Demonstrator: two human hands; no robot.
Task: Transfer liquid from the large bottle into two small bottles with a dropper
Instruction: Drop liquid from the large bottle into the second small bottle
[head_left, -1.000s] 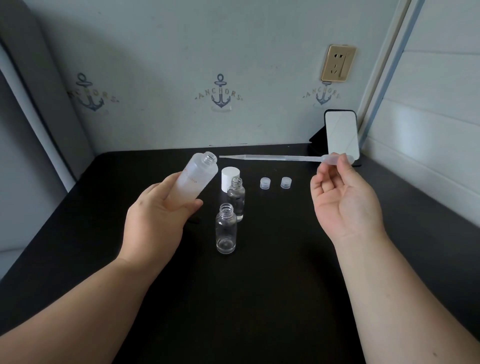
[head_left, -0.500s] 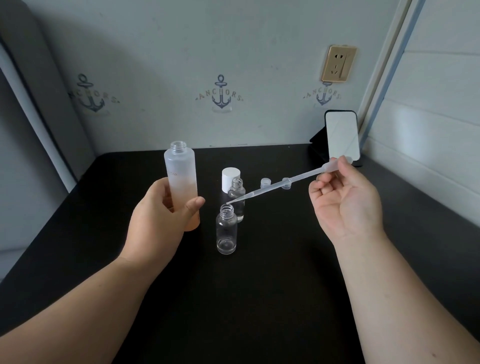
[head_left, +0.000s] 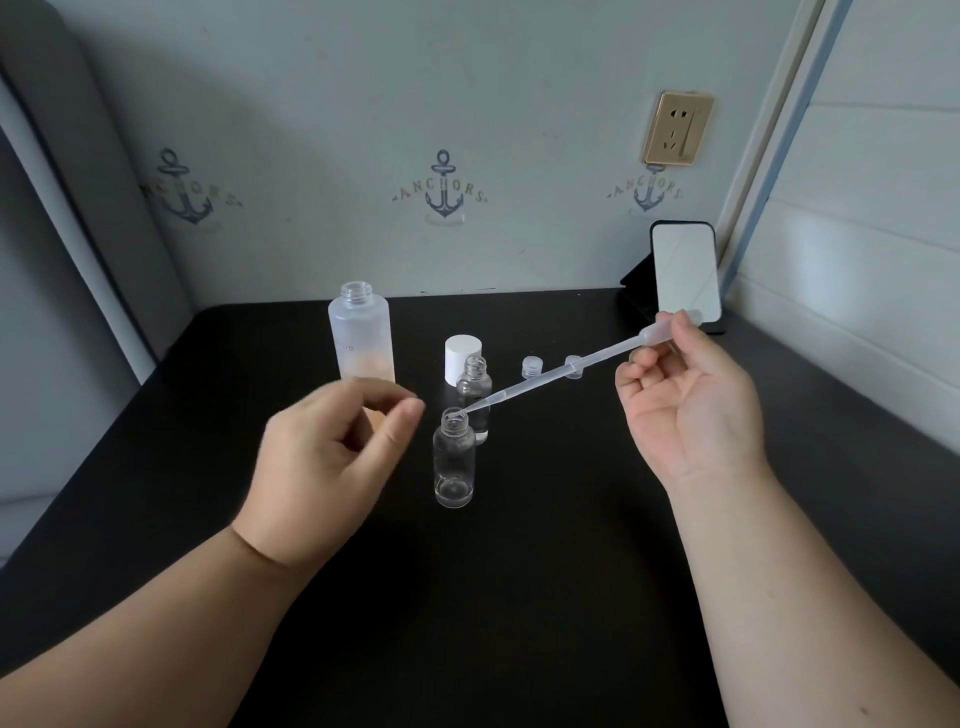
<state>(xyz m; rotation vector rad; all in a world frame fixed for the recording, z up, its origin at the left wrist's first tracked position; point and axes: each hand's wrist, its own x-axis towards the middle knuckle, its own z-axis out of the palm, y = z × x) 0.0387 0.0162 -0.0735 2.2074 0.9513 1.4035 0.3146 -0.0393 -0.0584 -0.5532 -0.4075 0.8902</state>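
Frosted plastic makes the large bottle (head_left: 359, 338) hard to read: you see a pale level of liquid in its lower part, but your left hand (head_left: 332, 457) covers its base. That hand is blurred, its fingers loosely curled, and it holds nothing; it hovers just in front of the large bottle and left of the near small bottle (head_left: 454, 460). Your right hand (head_left: 685, 410) pinches the bulb of the dropper (head_left: 561, 376) between thumb and fingers. The thin tip of the dropper sits at the open mouth of the near small bottle; whether it goes inside, you cannot tell. This bottle looks clear, and liquid in it is not visible. The far small bottle (head_left: 475, 397) stands just behind it, partly hidden by it and crossed by the dropper. A white cap (head_left: 462, 353) stands behind that one. Two small clear caps (head_left: 531, 366) lie to the right; the dropper passes over the right one. Everything stands on a black table (head_left: 519, 597). A phone (head_left: 684, 275) leans in the right corner, below a gold socket (head_left: 675, 130) on a wall with anchor prints.
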